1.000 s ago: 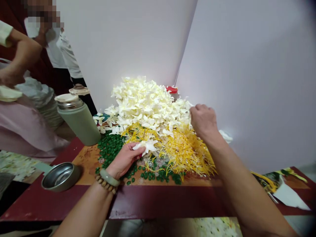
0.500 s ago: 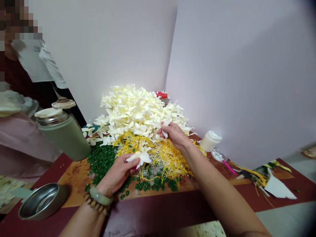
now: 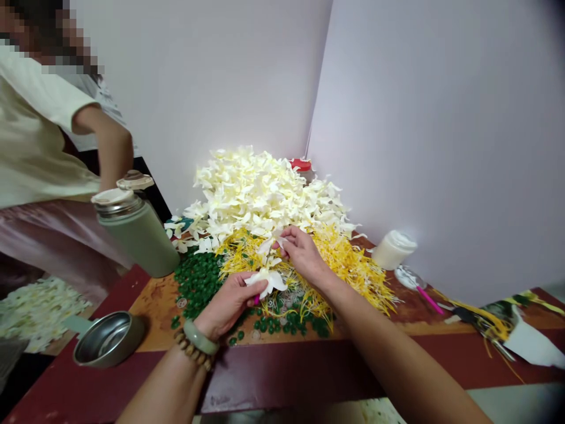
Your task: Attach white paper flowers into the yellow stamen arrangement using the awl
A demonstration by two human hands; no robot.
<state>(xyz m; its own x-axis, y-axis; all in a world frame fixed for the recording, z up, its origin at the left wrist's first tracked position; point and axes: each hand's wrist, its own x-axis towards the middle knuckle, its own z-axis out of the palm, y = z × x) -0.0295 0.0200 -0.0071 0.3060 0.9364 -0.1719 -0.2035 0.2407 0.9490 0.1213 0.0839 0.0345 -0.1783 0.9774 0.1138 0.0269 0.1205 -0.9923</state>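
Observation:
My left hand [image 3: 232, 301] pinches a white artificial flower [image 3: 274, 284], and a bit of something pink [image 3: 256, 299] shows under the thumb. Just above it, my right hand [image 3: 304, 256] grips a white petal piece [image 3: 267, 244] between thumb and fingers. A thin stem seems to stand up from the flower toward that piece. Behind both hands rises a heap of white petal pieces [image 3: 260, 188]. Yellow stamen strands [image 3: 348, 265] spread in front of the heap, partly under my right hand. Small green pieces [image 3: 198, 277] lie left of my left hand.
A green thermos [image 3: 141, 241] and a metal-lined cup [image 3: 110, 341] stand at left. To the right are a white jar [image 3: 394, 250], a pink-handled tool [image 3: 430, 300] and white paper [image 3: 536, 341]. Walls close in the back. Another person [image 3: 35, 135] stands at left; a red lid [image 3: 301, 165] is behind the heap.
My right hand has come down and left with its petal piece, close above the flower in my left hand. The view has shifted; another person in a pale top now shows at left.

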